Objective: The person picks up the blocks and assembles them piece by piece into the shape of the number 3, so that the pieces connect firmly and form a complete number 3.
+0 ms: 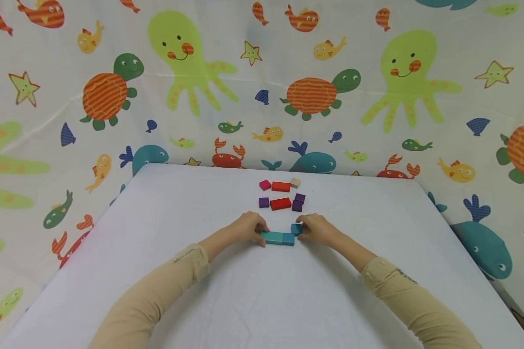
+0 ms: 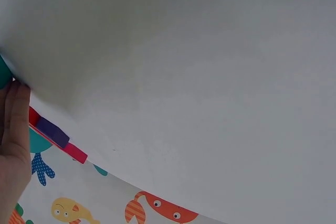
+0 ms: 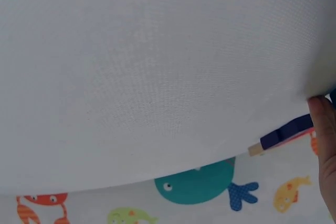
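My left hand (image 1: pixel 247 227) holds the left end of a long teal block (image 1: pixel 272 237), its thumb and fingers curled about that end. Against the block's right end sits a blue cube (image 1: pixel 288 239). With fingertips and thumb, my right hand (image 1: pixel 316 229) pinches a second, darker blue cube (image 1: pixel 296 229) just behind and to the right of the first. A sliver of green block (image 2: pixel 4 72) shows past the fingers at the edge of the left wrist view. In the right wrist view only a dark bit of the pinched cube shows.
Behind the hands lie a red block (image 1: pixel 281 204), a purple cube (image 1: pixel 264 202) and two dark purple cubes (image 1: pixel 297 206). Farther back are another red block (image 1: pixel 281 186), a pink cube (image 1: pixel 265 185) and a beige cube (image 1: pixel 295 182). A sea-animal curtain (image 1: pixel 253 145) hangs behind the white table (image 1: pixel 179 203).
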Tool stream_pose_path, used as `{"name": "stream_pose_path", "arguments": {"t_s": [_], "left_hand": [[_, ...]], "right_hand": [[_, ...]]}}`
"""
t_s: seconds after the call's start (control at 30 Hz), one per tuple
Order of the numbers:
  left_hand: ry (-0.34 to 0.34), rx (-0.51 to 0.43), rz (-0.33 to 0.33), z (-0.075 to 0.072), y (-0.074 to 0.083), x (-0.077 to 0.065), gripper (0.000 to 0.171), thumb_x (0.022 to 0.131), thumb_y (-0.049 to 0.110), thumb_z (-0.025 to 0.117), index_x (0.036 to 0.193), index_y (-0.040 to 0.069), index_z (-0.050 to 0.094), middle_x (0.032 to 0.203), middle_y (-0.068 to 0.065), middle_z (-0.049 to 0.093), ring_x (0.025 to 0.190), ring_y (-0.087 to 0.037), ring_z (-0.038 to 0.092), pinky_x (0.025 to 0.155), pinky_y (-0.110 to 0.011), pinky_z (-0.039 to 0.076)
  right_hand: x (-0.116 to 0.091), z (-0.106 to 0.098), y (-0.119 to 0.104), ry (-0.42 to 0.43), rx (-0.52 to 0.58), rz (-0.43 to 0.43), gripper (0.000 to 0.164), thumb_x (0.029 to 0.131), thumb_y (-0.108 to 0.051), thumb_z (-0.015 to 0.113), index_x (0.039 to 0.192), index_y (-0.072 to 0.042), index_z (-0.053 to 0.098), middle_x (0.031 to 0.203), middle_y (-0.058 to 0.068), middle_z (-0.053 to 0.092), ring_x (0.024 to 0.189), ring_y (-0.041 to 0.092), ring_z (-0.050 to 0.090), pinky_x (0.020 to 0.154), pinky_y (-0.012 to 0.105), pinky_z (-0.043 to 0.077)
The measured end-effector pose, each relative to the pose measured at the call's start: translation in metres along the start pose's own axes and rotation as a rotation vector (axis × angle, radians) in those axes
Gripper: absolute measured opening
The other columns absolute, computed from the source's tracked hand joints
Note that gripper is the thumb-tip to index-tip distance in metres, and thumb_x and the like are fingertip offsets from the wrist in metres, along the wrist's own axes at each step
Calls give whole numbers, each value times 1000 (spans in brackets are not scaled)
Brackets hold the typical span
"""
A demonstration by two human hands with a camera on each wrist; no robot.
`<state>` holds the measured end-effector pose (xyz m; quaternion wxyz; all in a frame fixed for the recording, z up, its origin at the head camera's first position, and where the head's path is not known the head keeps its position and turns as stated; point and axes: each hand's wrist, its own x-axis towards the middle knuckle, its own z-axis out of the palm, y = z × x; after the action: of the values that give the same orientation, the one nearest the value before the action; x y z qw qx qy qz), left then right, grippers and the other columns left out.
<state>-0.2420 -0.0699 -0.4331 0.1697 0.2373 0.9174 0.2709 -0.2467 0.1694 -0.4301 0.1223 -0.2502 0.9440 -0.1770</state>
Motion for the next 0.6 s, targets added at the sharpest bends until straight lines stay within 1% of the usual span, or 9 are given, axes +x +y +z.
{"name": "stream_pose_path", "arguments": {"t_s": [0.17, 0.43, 0.53, 0.6], "left_hand": [[0, -2, 5, -1, -1, 1, 34, 72, 19, 81, 102, 6, 72, 87, -2, 70, 73, -9, 54, 67, -17, 48], [-4, -4, 14, -1, 1, 3, 34, 72, 19, 81, 102, 6, 72, 88, -3, 71, 72, -9, 55, 67, -17, 49], [-5, -8, 3, -1, 2, 2, 34, 72, 18, 82, 102, 6, 72, 87, -3, 71, 71, -9, 55, 67, -17, 49], [-7, -10, -5, -2, 2, 2, 33, 72, 18, 82, 101, 6, 72, 86, -3, 71, 71, -9, 54, 67, -17, 48]], "right_hand": [[0, -3, 3, -6, 21, -27, 42, 79, -15, 76, 116, 0, 62, 101, 13, 69, 88, 21, 63, 82, 32, 55], [2, -12, 15, -70, 149, -50, 39, 83, -14, 71, 117, 0, 60, 100, 14, 67, 89, 22, 64, 83, 34, 55], [5, -16, 18, -94, 184, -55, 38, 85, -17, 70, 117, 1, 61, 102, 15, 68, 91, 24, 65, 82, 33, 55], [7, -18, 19, -92, 194, -50, 36, 86, -19, 68, 116, 1, 62, 102, 15, 68, 90, 23, 65, 81, 33, 55]]}}
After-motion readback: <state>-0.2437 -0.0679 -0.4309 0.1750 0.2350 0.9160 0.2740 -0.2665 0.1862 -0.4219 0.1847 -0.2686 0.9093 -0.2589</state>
